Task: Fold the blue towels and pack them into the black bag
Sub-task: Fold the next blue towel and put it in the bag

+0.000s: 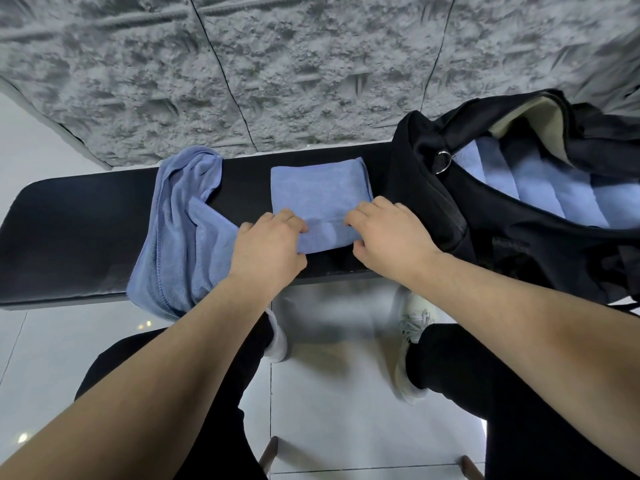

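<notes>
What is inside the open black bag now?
The black bag holds folded blue towels standing in a row, with a beige lining above them. The bag's walls cover its bottom and the towels' lower parts.

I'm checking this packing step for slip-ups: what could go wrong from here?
1. The unfolded towel hangs over the bench edge and may slide to the floor.
2. The left hand and right hand grip only the folded towel near edge, so lifting may unfold it.
3. The black bag already holds towels; space looks tight.

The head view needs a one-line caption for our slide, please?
Both hands grip a folded blue towel beside the open black bag.
</notes>
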A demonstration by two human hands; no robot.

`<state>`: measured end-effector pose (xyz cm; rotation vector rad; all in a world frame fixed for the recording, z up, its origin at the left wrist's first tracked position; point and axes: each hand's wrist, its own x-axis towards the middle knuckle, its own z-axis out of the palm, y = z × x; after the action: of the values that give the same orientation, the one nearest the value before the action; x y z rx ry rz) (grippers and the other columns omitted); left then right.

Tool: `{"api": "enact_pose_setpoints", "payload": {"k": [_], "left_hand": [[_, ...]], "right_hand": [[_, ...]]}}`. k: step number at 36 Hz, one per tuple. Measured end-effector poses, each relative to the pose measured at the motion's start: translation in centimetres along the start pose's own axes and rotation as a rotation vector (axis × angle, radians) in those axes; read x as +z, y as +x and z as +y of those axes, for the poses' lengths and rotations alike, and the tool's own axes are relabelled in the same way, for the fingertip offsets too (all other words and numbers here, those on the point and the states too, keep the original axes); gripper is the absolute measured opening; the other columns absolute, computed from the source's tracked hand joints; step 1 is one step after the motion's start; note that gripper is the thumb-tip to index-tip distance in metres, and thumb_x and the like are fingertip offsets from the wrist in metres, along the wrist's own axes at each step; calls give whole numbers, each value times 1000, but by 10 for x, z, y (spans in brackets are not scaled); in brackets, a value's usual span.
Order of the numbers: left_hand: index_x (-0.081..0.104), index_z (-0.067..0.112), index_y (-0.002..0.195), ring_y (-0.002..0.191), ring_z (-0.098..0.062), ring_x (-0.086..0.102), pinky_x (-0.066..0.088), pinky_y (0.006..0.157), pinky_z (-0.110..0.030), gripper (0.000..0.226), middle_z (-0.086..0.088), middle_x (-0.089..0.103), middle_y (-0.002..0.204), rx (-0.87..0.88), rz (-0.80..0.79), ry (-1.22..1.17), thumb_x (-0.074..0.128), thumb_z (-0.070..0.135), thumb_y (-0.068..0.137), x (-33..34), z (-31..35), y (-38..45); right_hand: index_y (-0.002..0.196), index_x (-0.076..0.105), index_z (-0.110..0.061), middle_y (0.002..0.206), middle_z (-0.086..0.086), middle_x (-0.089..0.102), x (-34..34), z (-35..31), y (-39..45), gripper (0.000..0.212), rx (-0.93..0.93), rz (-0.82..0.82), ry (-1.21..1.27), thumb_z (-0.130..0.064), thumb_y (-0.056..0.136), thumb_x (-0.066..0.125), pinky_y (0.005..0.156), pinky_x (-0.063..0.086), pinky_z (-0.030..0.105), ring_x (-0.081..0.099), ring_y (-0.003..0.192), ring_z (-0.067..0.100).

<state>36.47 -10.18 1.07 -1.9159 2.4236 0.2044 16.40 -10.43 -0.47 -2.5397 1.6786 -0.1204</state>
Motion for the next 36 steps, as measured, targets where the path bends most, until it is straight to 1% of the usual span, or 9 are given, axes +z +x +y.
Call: {"api": "enact_pose_setpoints", "payload": {"k": [5,10,14,18,25,29,31,33,36], "left_hand": [[59,26,127,112,-17,52,37,89,-32,41,8,58,126,-27,7,-45,63,28,86,-2,2,1],[64,25,123,112,-18,54,42,93,-33,37,8,61,124,-43,-37,-129,62,30,86,-5,0,0],[72,25,104,98,-19,54,43,83,-33,23,5,66,101,-39,-37,-152,60,29,85,-4,-3,-2],[71,22,90,85,-18,46,32,73,-30,16,5,59,78,-11,-33,-91,57,29,84,-5,-4,-1],[66,13,90,96,-21,49,48,81,-37,19,-1,57,101,-58,-123,-197,51,25,90,-2,-3,5],[41,20,63,85,-20,45,39,67,-33,27,-1,50,97,-86,-139,-235,47,20,90,-2,0,8],[44,22,66,86,-20,46,39,67,-33,24,-2,52,101,-93,-148,-250,46,19,90,-2,0,8],[60,20,94,93,-20,49,45,74,-34,13,0,55,111,-94,-141,-279,47,20,91,-2,-2,9],[53,21,118,91,-18,50,44,71,-33,27,7,53,106,-107,-105,-317,49,20,90,-3,-2,9]], "right_hand": [[131,57,-21,125,-2,60,-5,2,-1,40,12,-46,43,-20,91,50,92,38,36,49,116,22],[129,59,-22,123,-3,62,-10,-2,-7,41,14,-76,24,-23,89,48,96,37,36,50,115,21],[116,63,-21,113,-3,63,-11,-6,-9,34,12,-106,24,-24,87,47,92,36,34,51,107,21],[107,62,-20,109,-2,63,-13,-9,-9,26,17,-143,55,-22,86,46,84,31,32,49,105,21],[109,57,-18,113,1,61,-13,-9,-3,23,75,-214,115,-18,89,44,81,29,31,47,102,22],[119,51,-16,101,1,59,-13,-9,-2,30,102,-225,157,-15,90,43,76,31,31,47,92,21],[118,44,-16,84,-3,52,-13,-9,-2,31,123,-206,203,-11,88,44,70,32,33,47,88,23],[116,39,-18,75,-6,43,-12,-8,-1,31,136,-188,241,-9,87,45,67,31,33,45,83,24],[111,39,-20,81,-5,47,-11,-7,-1,25,125,-178,244,-11,88,44,70,31,34,45,86,24]]}}
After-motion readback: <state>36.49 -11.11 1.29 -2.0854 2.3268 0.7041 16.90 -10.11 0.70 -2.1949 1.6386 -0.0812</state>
